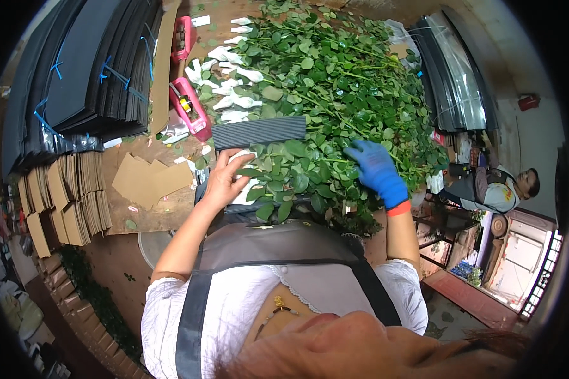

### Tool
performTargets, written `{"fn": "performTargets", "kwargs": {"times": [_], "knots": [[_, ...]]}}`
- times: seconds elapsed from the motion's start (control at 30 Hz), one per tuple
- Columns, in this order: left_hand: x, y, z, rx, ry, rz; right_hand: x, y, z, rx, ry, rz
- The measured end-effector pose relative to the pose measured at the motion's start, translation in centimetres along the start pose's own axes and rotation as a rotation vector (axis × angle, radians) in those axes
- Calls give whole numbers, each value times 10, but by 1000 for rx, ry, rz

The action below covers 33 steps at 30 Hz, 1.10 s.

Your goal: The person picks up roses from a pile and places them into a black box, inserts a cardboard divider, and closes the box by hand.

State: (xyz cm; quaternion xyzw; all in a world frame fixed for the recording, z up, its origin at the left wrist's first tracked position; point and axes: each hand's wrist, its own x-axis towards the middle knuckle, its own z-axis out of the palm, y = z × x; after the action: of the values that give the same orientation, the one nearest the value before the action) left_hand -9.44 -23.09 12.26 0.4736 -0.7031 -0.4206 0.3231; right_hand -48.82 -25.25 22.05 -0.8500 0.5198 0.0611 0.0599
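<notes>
In front of me, leafy cut stems [298, 173] lie across a dark corrugated sheet. Their flower heads [241, 195] at the left end are covered in white wraps. My bare left hand [225, 177] curves around these heads, thumb and forefinger on either side of them. Fingers spread, my right hand [374, 168] in a blue glove rests on the leaves and stems to the right. Just beyond my left hand, a dark grey corrugated strip [261, 133] stands along the stems. Behind it spreads a large heap of leafy stems [341, 80] with more white-wrapped heads [237, 102].
Two pink tape dispensers [191, 109] stand left of the heap. Brown cardboard pieces [151, 180] lie on the wooden table [123, 218]. Black sheets [90, 66] and cardboard stacks [66, 199] flank the left side; more sheets [455, 76] stand at right. Another person [498, 187] is at far right.
</notes>
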Motion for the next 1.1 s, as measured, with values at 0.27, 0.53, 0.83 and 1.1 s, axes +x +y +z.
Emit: {"fn": "performTargets", "kwargs": {"times": [0.27,0.53,0.83,1.1], "knots": [[4,2,8,12,15,33,55,68,83,-60,102,396],[-1,-11,6,50,59,24,-6,53,39,410,699,232],[0,-13,8,39,44,8,-30,45,80,172,303,72],[-4,-14,11,65,98,11,-35,32,42,215,465,129]]}}
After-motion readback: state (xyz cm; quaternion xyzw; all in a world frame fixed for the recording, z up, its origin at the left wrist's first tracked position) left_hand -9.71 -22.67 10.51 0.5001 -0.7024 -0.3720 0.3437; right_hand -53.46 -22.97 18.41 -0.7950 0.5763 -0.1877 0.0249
